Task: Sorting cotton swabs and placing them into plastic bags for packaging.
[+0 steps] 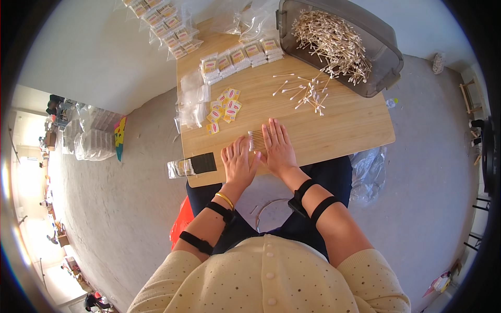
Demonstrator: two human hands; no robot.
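Observation:
A row of cotton swabs (255, 141) lies side by side on the wooden table, between my two hands. My left hand (237, 163) rests at the left ends of the row, palm down with fingers stretched out. On the right side, my right hand (280, 149) lies flat with its fingers extended over the other ends. Both thumbs point inward near the row's lower side. Small yellow-and-white cards (225, 108) lie in a loose cluster beyond my left hand. Farther right, loose cotton swabs (313, 96) are scattered on the table.
A grey plastic bin (383, 62) heaped with swabs tilts at the back right. Filled swab packs (239, 57) stand along the back. Clear plastic bags (193, 101) lie at the left edge, above a black pad (203, 163) and a swab pack (180, 168).

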